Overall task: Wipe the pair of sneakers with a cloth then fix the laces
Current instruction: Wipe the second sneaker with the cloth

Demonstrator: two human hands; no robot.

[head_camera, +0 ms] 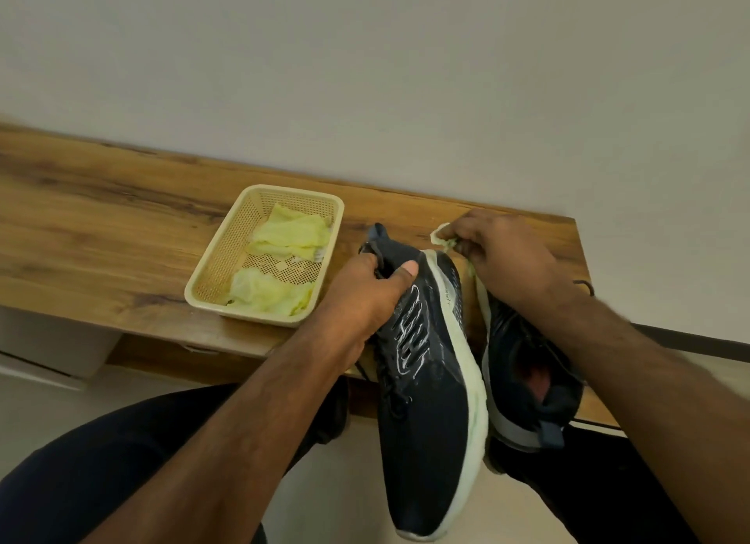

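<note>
**A plain indoor room, likely a home or simple workroom**

We're looking down at a long wooden counter [121, 227] running along a bare, pale wall [365, 77], wood grain showing warm and dark-streaked. A cream plastic basket [211, 288] is sitting on it, holding crumpled yellow-green cloths [290, 235]. Under the counter's edge, pale drawer fronts [52, 340] are peeking out on the left, and a light floor [324, 482] is stretching below. A dark baseboard [698, 342] is running along the wall on the right. No machines or shop fittings are showing, so the exact sort of room is staying unclear.
</note>
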